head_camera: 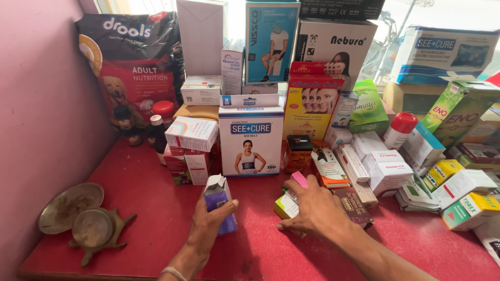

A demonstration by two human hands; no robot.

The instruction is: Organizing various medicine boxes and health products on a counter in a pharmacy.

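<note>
My left hand (pixel 207 222) grips a small purple and white carton (pixel 219 199) with its top flap open, held upright just above the red counter (pixel 140 208). My right hand (pixel 312 211) lies palm down with spread fingers on a small yellow-green and pink box (pixel 289 202). A dark brown flat box (pixel 354 204) lies beside it to the right. Behind both hands stands a white and blue carton (pixel 250 140) with a picture of a person on it.
Many medicine cartons (pixel 385 169) crowd the right and back of the counter. A pet food bag (pixel 133 62) leans at the back left against the pink wall (pixel 36 114). Dark bottles (pixel 159 134) stand beside it. A brass tortoise stand with dishes (pixel 86 221) sits front left.
</note>
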